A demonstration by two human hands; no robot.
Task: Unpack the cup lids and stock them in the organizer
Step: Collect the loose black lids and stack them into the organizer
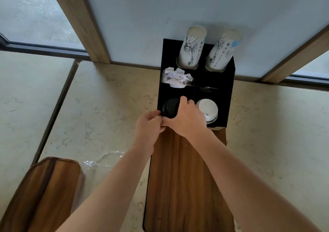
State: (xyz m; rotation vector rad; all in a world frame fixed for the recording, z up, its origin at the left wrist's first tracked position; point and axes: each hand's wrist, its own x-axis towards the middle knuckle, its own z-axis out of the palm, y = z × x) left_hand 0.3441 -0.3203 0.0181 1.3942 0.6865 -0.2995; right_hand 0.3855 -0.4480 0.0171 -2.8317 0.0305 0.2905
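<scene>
A black organizer [229,82] stands on a narrow wooden stand against the wall. In its front left compartment sits a stack of black cup lids [169,107]. My right hand [187,118] is clasped over the stack's right side and top. My left hand [149,125] grips the stack at its near left edge, its fingers touching my right hand. A stack of white cup lids [208,109] fills the front right compartment. Part of the black stack is hidden under my hands.
Two stacks of printed paper cups [192,48] stand upside down in the back compartments, and crumpled white napkins [176,77] fill the middle left one. A clear plastic wrapper [99,162] lies on the marble floor beside a wooden seat [44,187] at lower left.
</scene>
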